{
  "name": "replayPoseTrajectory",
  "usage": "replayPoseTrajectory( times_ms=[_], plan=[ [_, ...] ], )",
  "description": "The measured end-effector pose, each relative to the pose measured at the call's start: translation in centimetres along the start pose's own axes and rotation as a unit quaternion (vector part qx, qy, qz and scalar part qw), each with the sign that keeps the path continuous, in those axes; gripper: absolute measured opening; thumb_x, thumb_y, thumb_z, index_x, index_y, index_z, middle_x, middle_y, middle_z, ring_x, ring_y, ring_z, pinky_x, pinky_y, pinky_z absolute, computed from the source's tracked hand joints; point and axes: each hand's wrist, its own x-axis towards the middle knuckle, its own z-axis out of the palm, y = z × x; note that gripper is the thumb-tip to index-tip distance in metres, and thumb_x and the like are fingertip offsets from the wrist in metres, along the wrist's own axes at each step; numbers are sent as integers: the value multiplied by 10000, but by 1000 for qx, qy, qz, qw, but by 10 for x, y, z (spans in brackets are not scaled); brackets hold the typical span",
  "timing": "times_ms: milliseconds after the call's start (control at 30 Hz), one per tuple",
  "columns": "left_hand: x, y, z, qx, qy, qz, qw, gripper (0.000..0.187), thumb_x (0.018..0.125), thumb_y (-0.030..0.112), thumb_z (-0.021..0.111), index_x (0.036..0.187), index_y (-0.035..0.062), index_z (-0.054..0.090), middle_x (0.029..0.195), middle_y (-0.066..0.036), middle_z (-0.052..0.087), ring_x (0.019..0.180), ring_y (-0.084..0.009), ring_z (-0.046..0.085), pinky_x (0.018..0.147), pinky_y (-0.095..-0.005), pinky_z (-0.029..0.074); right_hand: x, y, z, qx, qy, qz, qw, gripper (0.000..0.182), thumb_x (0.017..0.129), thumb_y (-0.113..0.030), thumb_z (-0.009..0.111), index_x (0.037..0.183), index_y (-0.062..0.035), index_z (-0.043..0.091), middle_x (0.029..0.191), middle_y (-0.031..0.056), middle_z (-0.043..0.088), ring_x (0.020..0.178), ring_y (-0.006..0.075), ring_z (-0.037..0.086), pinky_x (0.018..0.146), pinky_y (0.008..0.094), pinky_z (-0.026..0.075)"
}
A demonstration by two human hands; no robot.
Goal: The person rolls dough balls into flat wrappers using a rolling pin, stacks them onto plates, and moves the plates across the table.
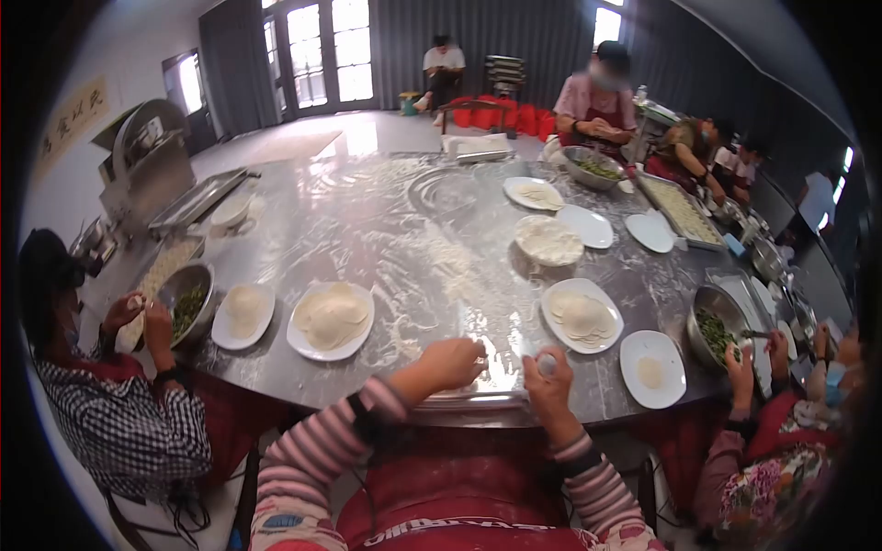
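Your left hand [446,365] curled, whether holding anything you couldn't tell | your right hand [549,386] wrapped around a pale, round-ended object [548,365] | object: table's [367,220] near side, by a plate [607,295] of dough rounds [582,317] | judged: light, steady grip suited you best

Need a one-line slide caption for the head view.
Left hand and right hand at the near edge of a floury metal table, between plates of pale dough rounds.
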Motion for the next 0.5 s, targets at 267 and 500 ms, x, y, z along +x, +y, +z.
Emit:
replayPoseTrajectory(
  times_ms=[267, 500],
  plan=[
    [-85, -11, 29, 103, 180, 25, 978, 406, 736, 316, 698, 1038, 71, 582, 929, -160, 591, 856, -354, 579, 731, -441, 468, 1, 1, -38, -190, -11, -149, 970, 425, 725, -184, 725, 1038, -4, 499, 941, 174, 533, 870, 341, 534, 766, 398, 442],
    [-105, -31, 33, 88, 236, 24, 967, 435, 735, 277, 692, 1108, 80, 583, 918, -142, 594, 854, -331, 580, 727, -425, 474, -29, 28, -69, -327, 48, -136, 934, 227, 730, -155, 668, 840, -35, 509, 747, 128, 520, 710, 322, 515, 653, 419, 409]
  ],
)
